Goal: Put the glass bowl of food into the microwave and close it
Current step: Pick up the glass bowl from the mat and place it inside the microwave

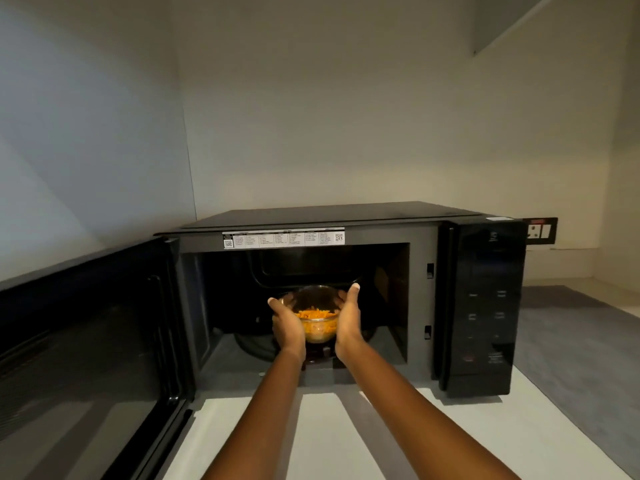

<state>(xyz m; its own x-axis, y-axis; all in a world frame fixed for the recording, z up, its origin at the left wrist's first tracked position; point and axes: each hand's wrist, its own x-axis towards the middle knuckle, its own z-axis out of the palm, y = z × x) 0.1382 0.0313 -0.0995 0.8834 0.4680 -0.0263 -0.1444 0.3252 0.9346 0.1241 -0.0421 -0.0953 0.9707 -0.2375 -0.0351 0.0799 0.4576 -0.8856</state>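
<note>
A clear glass bowl point(317, 320) of orange food is inside the cavity of a black microwave point(388, 233), above the turntable. My left hand point(285, 327) grips its left side and my right hand point(349, 322) grips its right side. Both forearms reach in through the opening. The microwave door point(86, 341) is swung wide open to the left. I cannot tell whether the bowl rests on the turntable or is held just above it.
The microwave stands on a white counter point(325, 441) in a corner between pale walls. Its dark control panel point(485, 306) is on the right. A wall socket point(540, 231) sits behind it at the right. A grey surface point(568, 341) lies to the right.
</note>
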